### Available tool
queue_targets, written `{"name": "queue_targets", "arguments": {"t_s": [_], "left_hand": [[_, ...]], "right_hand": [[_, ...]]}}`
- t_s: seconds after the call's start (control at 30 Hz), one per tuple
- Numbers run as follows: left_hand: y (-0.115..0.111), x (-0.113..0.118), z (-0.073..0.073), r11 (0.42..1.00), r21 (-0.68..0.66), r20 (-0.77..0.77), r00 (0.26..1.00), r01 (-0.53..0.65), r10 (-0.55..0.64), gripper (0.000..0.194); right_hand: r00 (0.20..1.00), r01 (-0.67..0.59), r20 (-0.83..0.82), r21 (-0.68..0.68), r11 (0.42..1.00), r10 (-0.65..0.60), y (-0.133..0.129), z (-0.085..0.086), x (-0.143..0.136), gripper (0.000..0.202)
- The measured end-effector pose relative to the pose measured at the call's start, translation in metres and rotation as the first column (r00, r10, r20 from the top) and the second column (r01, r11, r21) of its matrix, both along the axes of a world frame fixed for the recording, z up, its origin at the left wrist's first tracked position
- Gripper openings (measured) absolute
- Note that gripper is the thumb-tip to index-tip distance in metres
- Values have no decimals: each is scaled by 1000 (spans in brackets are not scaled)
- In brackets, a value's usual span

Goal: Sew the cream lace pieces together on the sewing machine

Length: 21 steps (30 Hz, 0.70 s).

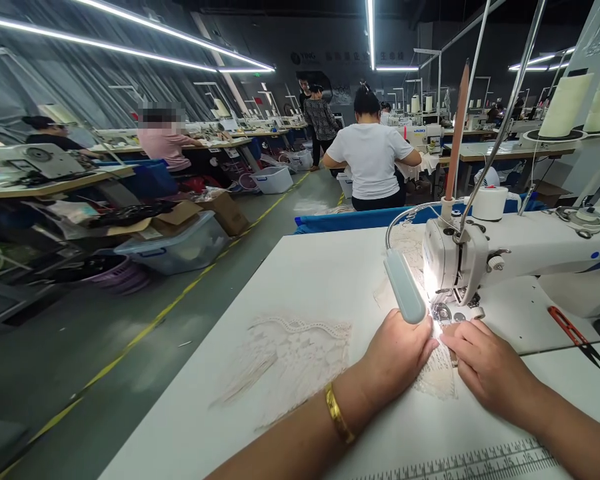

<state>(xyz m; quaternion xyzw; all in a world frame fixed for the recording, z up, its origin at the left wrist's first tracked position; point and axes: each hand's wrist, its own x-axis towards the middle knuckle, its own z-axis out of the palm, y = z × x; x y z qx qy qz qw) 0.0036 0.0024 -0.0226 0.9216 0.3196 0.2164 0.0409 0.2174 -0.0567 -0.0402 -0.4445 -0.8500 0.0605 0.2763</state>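
Note:
Under the lit needle area of a white sewing machine (455,260) lies a strip of cream lace fabric (437,377). My left hand (397,347), with a gold bracelet on its wrist, pinches the lace just in front of the presser foot (443,311). On the other side of the strip, my right hand (487,363) has its fingers closed on the lace edge, close to my left fingertips. A grey-green lamp head (405,287) on a bent metal neck hangs over my left hand and hides part of the cloth. Another lace piece (300,353) lies flat to the left.
Red thread snips (575,333) lie right of the machine bed. A printed ruler scale (480,463) runs along the table's front. Thread cones (565,103) stand at upper right. A person in a white shirt (367,157) sits ahead; a plastic bin (177,243) stands on the floor at left.

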Motion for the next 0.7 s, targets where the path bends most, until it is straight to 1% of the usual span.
{"name": "queue_targets", "arguments": {"t_s": [0.2,0.33,0.5,0.57,0.7], "left_hand": [[-1,0,-2,999,47,25,1000,6,-8,8],[-1,1,-3,999,45,2,1000,-6,6,8],[4,1,4,998,55,-15,1000,-12,13,11],[2,0,7,998,70,-1,1000,7,-7,8],[-9,0,6,993,78,40,995,91,-94,16]], "right_hand": [[1000,3,12,33,999,-3,0,-1,1,40],[999,20,29,-3,1000,-20,0,-2,0,32],[998,37,51,-1,999,-37,1,-2,-1,27],[998,36,47,7,999,-36,2,-1,0,28],[1000,12,20,13,1000,-12,1,-1,2,30]]}}
